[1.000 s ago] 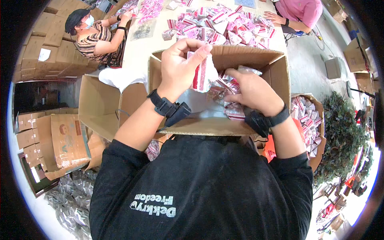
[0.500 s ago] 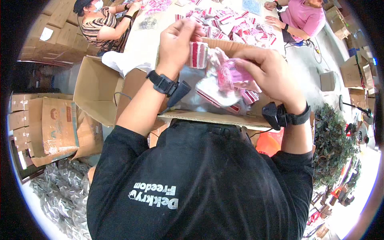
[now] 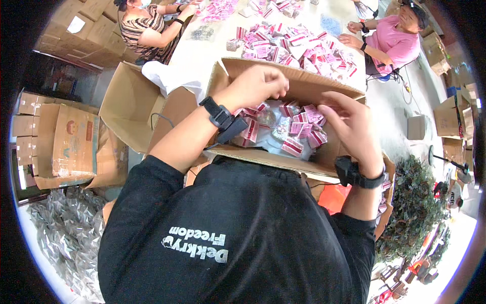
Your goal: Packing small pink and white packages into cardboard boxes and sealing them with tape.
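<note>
Over an open cardboard box [image 3: 283, 161] my two hands hang apart, with nothing visible in either. My left hand [image 3: 258, 87] is above the box's left side, its fingers loosely bent and slightly blurred. At the right, my right hand [image 3: 349, 119] has its thumb and fingers spread beside the inner wall. Inside the box lie several small clear packets [image 3: 304, 126] with pink and red-striped header cards, on a whitish liner. My left wrist and hand cover part of the packets on that side.
Beyond the box, a heap of similar packets [image 3: 304, 45] covers part of the pale table [image 3: 217, 55]. Two people sit across it, one in a striped top [image 3: 144, 28], one in pink [image 3: 397, 43]. Another open box [image 3: 129, 109] stands left; a leafy plant [image 3: 412, 197] is at right.
Both hands have let go of the packets they held, which are now among those in the box. My left hand has moved right and down; my right hand has moved right and lower.
</note>
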### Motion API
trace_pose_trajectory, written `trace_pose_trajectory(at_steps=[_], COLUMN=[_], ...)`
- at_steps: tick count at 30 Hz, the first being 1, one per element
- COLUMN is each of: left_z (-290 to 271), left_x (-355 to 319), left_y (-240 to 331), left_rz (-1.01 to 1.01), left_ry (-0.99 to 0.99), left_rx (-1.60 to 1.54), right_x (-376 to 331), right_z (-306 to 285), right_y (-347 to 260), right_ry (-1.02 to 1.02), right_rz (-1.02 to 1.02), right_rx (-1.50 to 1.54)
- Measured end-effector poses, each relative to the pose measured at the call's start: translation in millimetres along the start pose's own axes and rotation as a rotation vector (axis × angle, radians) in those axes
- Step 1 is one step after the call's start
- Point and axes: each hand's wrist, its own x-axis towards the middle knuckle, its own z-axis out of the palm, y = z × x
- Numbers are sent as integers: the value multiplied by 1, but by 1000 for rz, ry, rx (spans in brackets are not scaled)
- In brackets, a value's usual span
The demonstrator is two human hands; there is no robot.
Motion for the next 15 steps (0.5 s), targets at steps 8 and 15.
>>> trace_pose_trajectory(at_steps=[8,15], left_z=[29,56], left_x=[-10,-26], left_y=[-8,-2], left_rz=[-362,-54], left_ry=[-640,-710], left_rx=[1181,978], right_x=[-36,-3], right_z=[-47,-56], right_y=[59,132], right_ry=[224,337], right_rz=[145,275], right_rx=[-55,302])
